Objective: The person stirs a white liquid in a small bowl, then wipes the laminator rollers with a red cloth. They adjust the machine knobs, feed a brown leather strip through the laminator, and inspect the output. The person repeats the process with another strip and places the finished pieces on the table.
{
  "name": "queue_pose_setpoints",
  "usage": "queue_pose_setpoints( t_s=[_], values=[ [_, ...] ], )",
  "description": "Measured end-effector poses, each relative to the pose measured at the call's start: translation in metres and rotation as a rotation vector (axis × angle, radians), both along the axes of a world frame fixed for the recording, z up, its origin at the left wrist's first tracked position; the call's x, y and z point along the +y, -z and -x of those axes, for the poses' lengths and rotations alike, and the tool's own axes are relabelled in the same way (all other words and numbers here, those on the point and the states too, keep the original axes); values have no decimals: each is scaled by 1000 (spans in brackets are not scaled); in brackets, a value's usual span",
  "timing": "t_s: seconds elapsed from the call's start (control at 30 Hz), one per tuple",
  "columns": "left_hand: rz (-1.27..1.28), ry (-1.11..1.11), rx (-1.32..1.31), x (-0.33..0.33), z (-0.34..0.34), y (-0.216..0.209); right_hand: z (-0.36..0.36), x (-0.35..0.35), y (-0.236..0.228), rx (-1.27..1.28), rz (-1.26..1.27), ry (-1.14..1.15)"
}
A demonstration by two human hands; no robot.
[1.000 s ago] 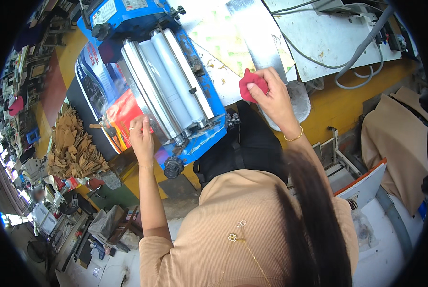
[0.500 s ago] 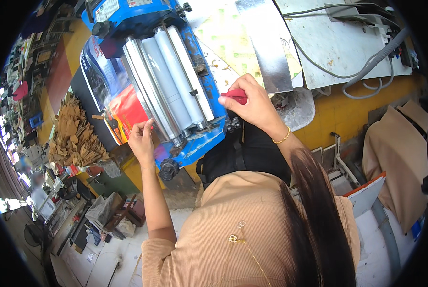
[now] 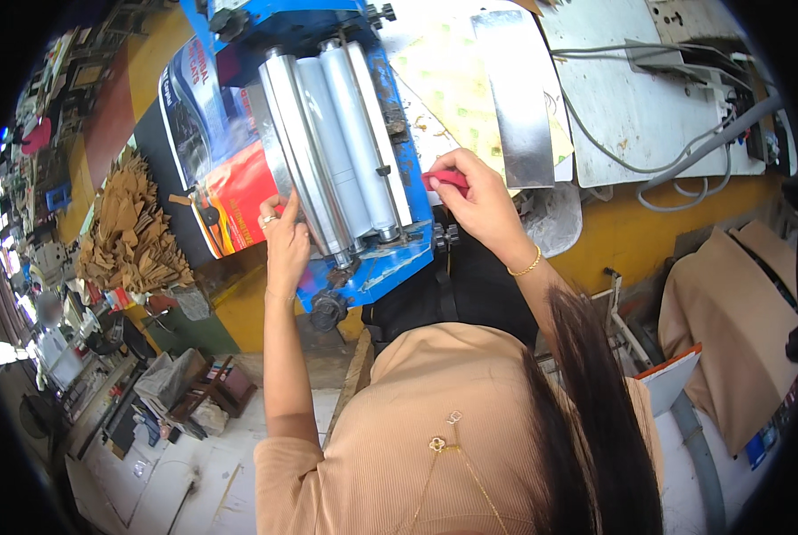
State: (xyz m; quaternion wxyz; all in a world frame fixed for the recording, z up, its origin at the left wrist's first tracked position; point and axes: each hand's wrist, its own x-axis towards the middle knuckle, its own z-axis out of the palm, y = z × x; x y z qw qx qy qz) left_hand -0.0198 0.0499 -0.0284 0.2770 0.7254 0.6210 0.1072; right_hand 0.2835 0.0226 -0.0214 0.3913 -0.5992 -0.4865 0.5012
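Observation:
A blue machine [image 3: 397,265] with long rollers stands before me. Its shiny metal roller [image 3: 303,169] lies along the left side, with pale grey rollers [image 3: 353,134] beside it. My left hand [image 3: 287,241] is at the near left end of the metal roller. Its index finger stretches forward against the plate [image 3: 274,152] there, and nothing shows in its grasp. At the machine's right side, my right hand [image 3: 481,198] pinches a small red piece [image 3: 446,180], perhaps folded sheet material; its layers are hard to make out.
A glossy printed sheet [image 3: 243,192] lies left of the machine, beside a heap of brown cut pieces [image 3: 131,232]. On the right are a metal plate [image 3: 515,98], a worktable [image 3: 622,116] with cables, and a grey hose [image 3: 729,125]. Brown sheet material [image 3: 729,330] hangs below.
My left hand has gone from closed fingertips at the roller's end to a stretched index finger farther forward. My right hand still holds the red piece. The view has shifted slightly.

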Motion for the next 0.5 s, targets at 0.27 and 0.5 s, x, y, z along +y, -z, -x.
queue_pose_setpoints(
  t_s=[0.27, 0.5],
  values=[
    [45, 9, 24, -4, 0, 2, 4, -8, -6, -48, 85, 26],
    [64, 12, 43, -6, 0, 1, 16, -13, -15, 3, 135, 18]
  ],
)
